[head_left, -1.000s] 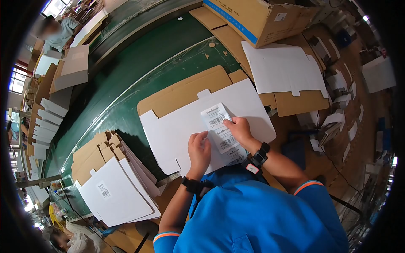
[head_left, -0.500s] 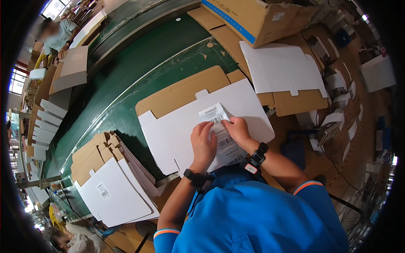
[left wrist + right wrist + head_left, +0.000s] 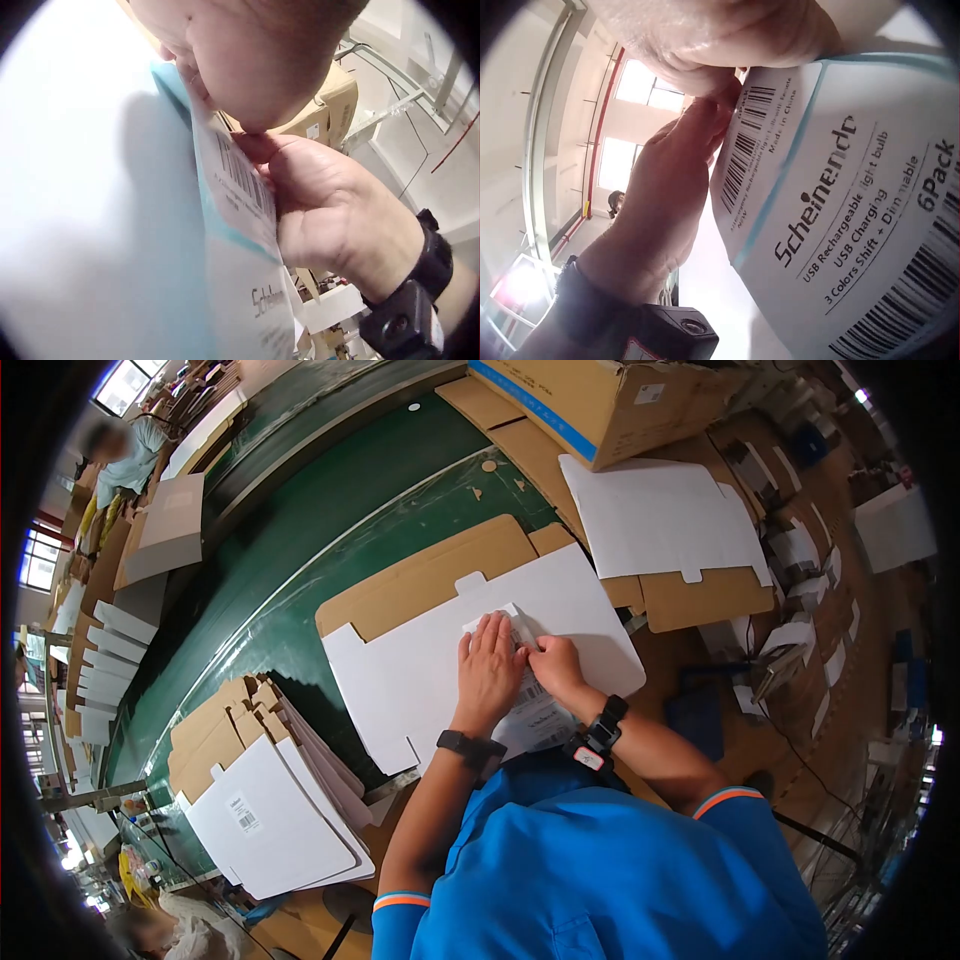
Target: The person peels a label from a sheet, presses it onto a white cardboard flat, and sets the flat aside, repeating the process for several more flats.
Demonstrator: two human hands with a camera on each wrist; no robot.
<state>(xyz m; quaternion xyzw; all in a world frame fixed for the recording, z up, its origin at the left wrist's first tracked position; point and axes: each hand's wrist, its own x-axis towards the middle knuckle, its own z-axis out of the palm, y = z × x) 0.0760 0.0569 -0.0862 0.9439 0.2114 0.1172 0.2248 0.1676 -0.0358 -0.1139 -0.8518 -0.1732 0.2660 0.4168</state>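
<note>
A flat white carton blank (image 3: 397, 685) with brown flaps lies in front of the person. Over it runs a strip of printed barcode labels (image 3: 532, 712) on pale blue backing, its lower end reaching the blue shirt. The left hand (image 3: 488, 672) lies with straight fingers across the upper part of the strip, hiding much of the top label. Close beside it, the right hand (image 3: 558, 668) pinches the strip's edge between thumb and curled fingers. In the right wrist view the label strip (image 3: 832, 202) bends, with light-bulb print and barcodes facing up.
A stack of folded cartons (image 3: 265, 820), the top one labelled, leans at the lower left. Another white blank (image 3: 670, 520) and a large brown box (image 3: 640, 410) stand at the upper right. The green table (image 3: 330, 520) extends beyond. A person (image 3: 125, 460) sits at the far left.
The left hand has moved up and right from the bare carton onto the label strip, and its fingers have straightened over the top label. The right hand keeps its pinch, shifting only slightly.
</note>
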